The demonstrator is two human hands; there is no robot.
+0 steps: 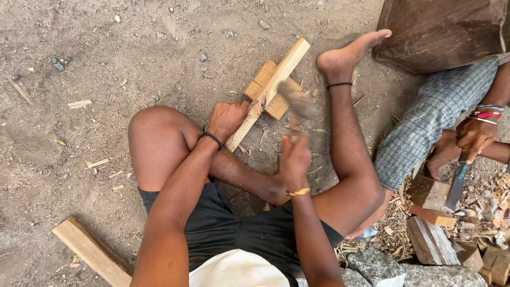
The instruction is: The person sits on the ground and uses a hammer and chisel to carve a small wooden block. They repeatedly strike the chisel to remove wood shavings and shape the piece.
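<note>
A long wooden stick (268, 93) is held slanted on a small wooden block (265, 87) that lies on the dirt ground (106, 69). The left hand (227, 118) is wrapped tight round the low end of the stick, with the fingers pressed together on it. The top end pokes past the block, toward a bare foot (345, 56).

The right hand (295, 159) is closed on the handle of a chopping tool (296, 103). The tool is blurred, so its kind cannot be told for sure. Its head is seen just above the stick, near the block.

The stick looks stiff and hard, and light enough for one hand. It is judged best held low, far from the spot under the tool. It could slip or jump if held loosely.

No boxes or bowls are seen. Small wood chips are scattered on the ground. A plank (90, 250) lies at the lower left. At the right, another person's hand (475, 137) holds a blade (457, 183) over more wood pieces (430, 199).
</note>
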